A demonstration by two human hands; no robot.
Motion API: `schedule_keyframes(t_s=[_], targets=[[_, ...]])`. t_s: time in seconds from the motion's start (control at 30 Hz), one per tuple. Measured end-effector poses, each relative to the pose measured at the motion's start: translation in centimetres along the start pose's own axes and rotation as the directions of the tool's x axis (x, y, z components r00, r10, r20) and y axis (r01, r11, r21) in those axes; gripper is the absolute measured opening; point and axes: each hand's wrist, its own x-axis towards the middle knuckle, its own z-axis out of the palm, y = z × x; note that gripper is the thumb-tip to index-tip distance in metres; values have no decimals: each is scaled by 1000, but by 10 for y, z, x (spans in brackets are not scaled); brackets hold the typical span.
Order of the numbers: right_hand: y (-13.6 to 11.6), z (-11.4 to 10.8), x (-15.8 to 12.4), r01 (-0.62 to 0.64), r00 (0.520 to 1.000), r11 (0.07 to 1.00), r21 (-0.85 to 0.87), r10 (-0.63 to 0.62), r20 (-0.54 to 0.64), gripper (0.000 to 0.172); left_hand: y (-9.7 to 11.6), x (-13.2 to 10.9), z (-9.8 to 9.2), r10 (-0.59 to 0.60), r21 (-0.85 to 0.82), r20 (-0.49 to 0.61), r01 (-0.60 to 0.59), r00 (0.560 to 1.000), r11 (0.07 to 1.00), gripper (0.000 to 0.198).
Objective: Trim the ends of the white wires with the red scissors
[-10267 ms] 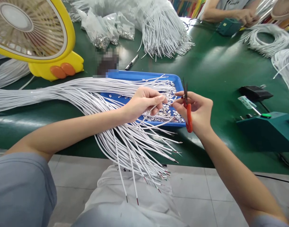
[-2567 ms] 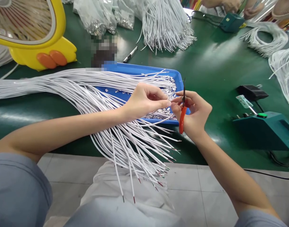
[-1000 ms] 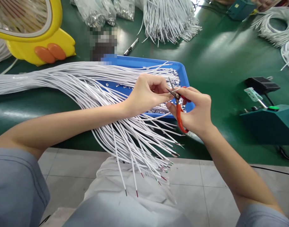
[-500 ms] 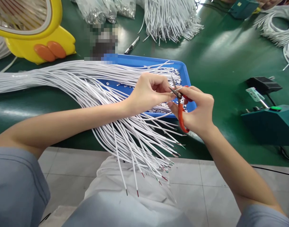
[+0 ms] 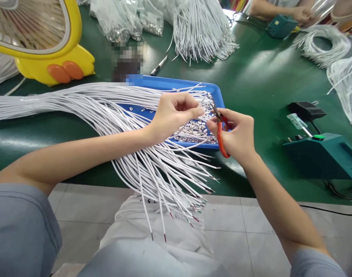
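My left hand (image 5: 174, 115) is pinched on the end of a white cable, its fingertips over the blue tray (image 5: 218, 92). In my right hand (image 5: 236, 129) are small scissors (image 5: 220, 138) with red handles, their blades nearly together and pointing up, a short gap from my left fingertips. Small silvery metal pieces (image 5: 195, 129) lie loose in the tray. A big bundle of white cables (image 5: 86, 92) crosses the tray from the left. Many of its ends (image 5: 190, 192) fan out over the table's front edge, some showing red or green wires.
A yellow fan (image 5: 72, 61) stands at the left. Bags of metal parts (image 5: 121, 23), more white cables (image 5: 201, 30) and a pen (image 5: 159, 65) lie at the back. At the right are a teal device (image 5: 322, 156), a black adapter (image 5: 307, 110) and coiled cables (image 5: 320, 46). Another person's hand (image 5: 304, 15) shows behind.
My hands have drawn apart: the left fingertips moved left from the scissors, whose blades have come closer together. The view has shifted a little, showing more of the person opposite.
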Motion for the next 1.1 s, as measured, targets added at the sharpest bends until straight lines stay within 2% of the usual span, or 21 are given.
schedule_keyframes(t_s=[0.07, 0.2, 0.33, 0.43, 0.5, 0.67, 0.83, 1.1], targets=[[0, -2, 3, -30, 999, 995, 92, 34, -41, 18, -1, 1, 0, -33, -26, 18, 33, 999, 999, 14], [-5, -4, 4, 11, 995, 953, 303, 20, -97, 20, -1, -2, 1, -49, -10, 161, 52, 986, 999, 10], [-6, -1, 0, 63, 997, 944, 323, -49, -51, 25, 0, -5, 2, -23, 16, 306, 19, 952, 1000, 11], [-6, 2, -3, 120, 993, 934, 336, -110, -48, 29, 1, -6, 2, -15, 8, 357, 13, 934, 1000, 15], [-6, 2, -6, 141, 989, 938, 316, -124, -76, 29, 1, -6, 3, -20, 14, 370, 16, 929, 1000, 17], [-10, 0, -8, 107, 990, 978, 178, -88, -114, 30, 2, -4, 2, -15, 40, 382, 0, 924, 999, 18], [-9, 3, -7, 232, 971, 912, 337, -194, -143, 28, 2, -5, 3, 26, 28, 404, -41, 914, 999, 19], [-11, 7, -10, 208, 969, 920, 332, -147, -200, 27, 1, -7, 2, 4, 94, 344, -38, 939, 995, 8]])
